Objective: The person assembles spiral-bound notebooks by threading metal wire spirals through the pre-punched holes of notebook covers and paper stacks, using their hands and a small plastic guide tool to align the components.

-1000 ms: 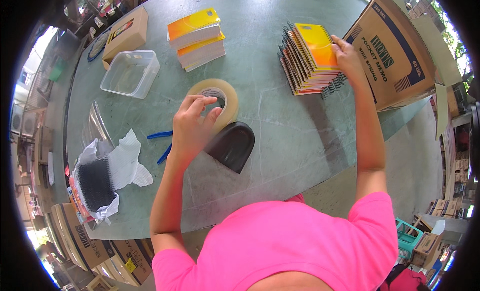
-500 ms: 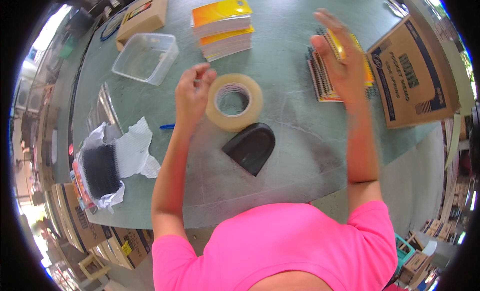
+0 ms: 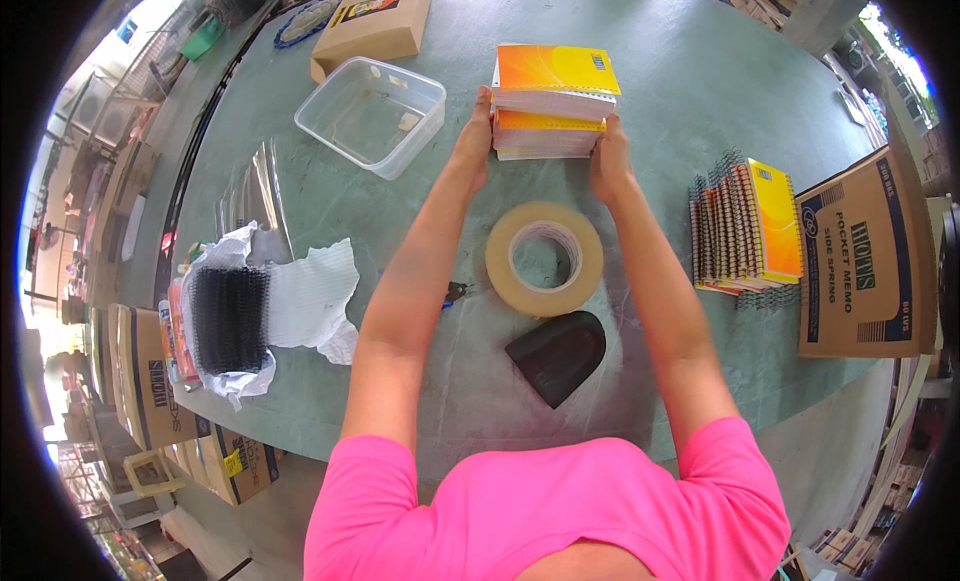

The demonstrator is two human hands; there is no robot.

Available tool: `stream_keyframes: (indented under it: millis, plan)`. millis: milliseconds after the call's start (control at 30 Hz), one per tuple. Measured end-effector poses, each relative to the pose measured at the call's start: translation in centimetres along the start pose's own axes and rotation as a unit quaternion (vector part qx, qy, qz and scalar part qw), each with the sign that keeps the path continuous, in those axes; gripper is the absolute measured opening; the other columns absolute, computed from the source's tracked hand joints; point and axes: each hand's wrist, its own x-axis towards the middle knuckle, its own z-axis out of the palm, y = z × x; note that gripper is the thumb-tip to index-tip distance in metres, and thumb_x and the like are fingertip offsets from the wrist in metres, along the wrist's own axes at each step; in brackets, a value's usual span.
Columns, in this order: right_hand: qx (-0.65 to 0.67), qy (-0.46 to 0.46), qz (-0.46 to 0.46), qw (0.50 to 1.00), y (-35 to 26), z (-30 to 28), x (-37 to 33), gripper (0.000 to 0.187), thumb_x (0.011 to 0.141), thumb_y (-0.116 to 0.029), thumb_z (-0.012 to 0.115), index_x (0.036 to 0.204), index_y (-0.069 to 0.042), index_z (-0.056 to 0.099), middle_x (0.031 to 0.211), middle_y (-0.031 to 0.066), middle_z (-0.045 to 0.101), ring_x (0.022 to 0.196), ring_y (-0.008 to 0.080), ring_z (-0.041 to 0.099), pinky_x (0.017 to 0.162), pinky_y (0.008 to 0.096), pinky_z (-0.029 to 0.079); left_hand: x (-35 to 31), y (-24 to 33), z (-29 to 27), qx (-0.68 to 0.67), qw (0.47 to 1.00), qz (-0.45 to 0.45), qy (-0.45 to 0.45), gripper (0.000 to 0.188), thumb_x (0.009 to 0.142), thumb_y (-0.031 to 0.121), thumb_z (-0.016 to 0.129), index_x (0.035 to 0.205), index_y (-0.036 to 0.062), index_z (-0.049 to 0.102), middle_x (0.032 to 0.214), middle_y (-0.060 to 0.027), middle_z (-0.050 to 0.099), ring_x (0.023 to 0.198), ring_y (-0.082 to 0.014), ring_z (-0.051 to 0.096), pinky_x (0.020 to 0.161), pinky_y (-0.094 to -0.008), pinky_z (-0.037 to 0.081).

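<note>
A stack of memo pad sheets with yellow-orange covers [image 3: 556, 69] stands at the far middle of the table, in two layers with punched edges facing me. My left hand [image 3: 479, 136] presses along its left side, and my right hand [image 3: 611, 159] grips the right side, so the stack sits between my palms and fingers. Nearer to me, a big roll of clear tape [image 3: 543, 299] lies flat. Just below it is a dark, round-ended block [image 3: 560, 357]. Small cutters with a blue handle [image 3: 455, 293] lie beside my left forearm, partly hidden by it.
Spiral-bound memo pads [image 3: 775, 221] stand at the right by a cardboard box [image 3: 850, 271]. A clear plastic container [image 3: 415, 151] and a tan box [image 3: 385, 31] are at the back left. Black wire coils [image 3: 229, 321] lie on torn white paper [image 3: 318, 291] at the left, near plastic sheeting [image 3: 262, 206].
My right hand has left the spiral-bound pads and moved left to the stack. My left hand has reached forward to its other side. The view has shifted, too.
</note>
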Motion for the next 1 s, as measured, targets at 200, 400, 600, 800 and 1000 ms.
stream_keyframes:
  millis: [200,400,600,800,1000]
  plan:
    - [0.041,-0.059,0.001,0.997,1.2,0.1,-4.5,0.047,0.097,-0.037,0.027,0.126,-0.006,0.045,0.129,0.0091,0.049,0.121,0.0195,0.041,0.104,0.0348,0.026,-6.2,0.3,-1.0,-0.010,1.000,-0.005,-0.012,0.067,0.092,0.061,0.027,0.130,0.0079,0.045,0.118,-0.0066,0.054,0.112,-0.0160,0.044,0.098,-0.0324,0.029]
    - [-0.038,-0.118,0.056,0.991,-1.1,-1.2,-6.8,0.040,0.095,-0.033,0.038,0.123,-0.006,0.049,0.124,0.0088,0.053,0.112,0.0213,0.049,0.099,0.0312,0.033,-10.4,-0.7,-2.1,-0.057,0.998,0.004,0.033,0.054,0.095,0.050,0.034,0.128,0.0090,0.046,0.120,-0.0046,0.050,0.104,-0.0154,0.047,0.092,-0.0326,0.035]
    - [-0.417,-0.118,-0.519,0.737,-8.0,4.4,-9.9,0.040,0.079,-0.018,0.066,0.115,-0.006,0.055,0.118,0.0117,0.056,0.104,0.0292,0.055,0.090,0.0343,0.043,-12.4,-0.2,-4.3,0.084,0.993,0.034,0.076,0.047,0.093,0.041,0.047,0.124,0.0059,0.050,0.113,-0.0064,0.054,0.104,-0.0151,0.050,0.086,-0.0300,0.040]
    - [-0.573,-0.178,-0.544,0.587,-4.9,6.5,-10.4,0.028,0.074,-0.013,0.065,0.101,-0.008,0.061,0.107,0.0072,0.062,0.099,0.0265,0.058,0.086,0.0363,0.046,-19.2,3.3,-8.4,0.402,0.879,0.237,0.102,0.026,0.085,0.023,0.063,0.103,0.0042,0.064,0.099,-0.0101,0.063,0.085,-0.0187,0.061,0.071,-0.0304,0.048]
    - [-0.544,-0.220,-0.535,0.608,-6.1,4.7,-10.6,0.026,0.072,-0.007,0.062,0.098,-0.010,0.063,0.100,0.0049,0.064,0.095,0.0256,0.059,0.081,0.0377,0.047,-27.1,3.7,-24.2,0.726,0.556,0.118,0.387,0.019,0.082,0.024,0.062,0.090,0.0062,0.060,0.088,-0.0109,0.058,0.090,-0.0310,0.055,0.075,-0.0422,0.046]
